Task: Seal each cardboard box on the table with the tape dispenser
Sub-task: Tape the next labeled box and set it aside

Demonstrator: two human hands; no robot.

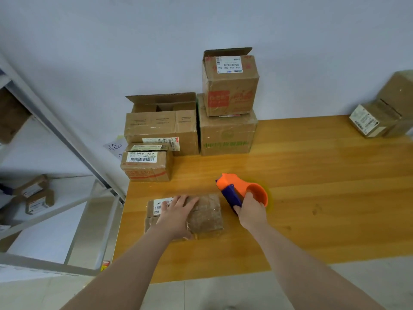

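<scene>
A small flat cardboard box (207,211) with a white label lies near the table's front left. My left hand (176,214) rests flat on its top with the fingers spread. Just to the right of the box, my right hand (252,212) grips an orange and blue tape dispenser (241,189). The dispenser's blue blade end sits at the box's right edge. Clear tape glints across the box's right half.
Further cardboard boxes stand along the wall: a small labelled one (146,164), an open one (161,124), a large one (228,133) with an open-flapped box (230,83) on top. More boxes (382,113) sit far right. A metal shelf (55,135) stands left of the wooden table (312,198).
</scene>
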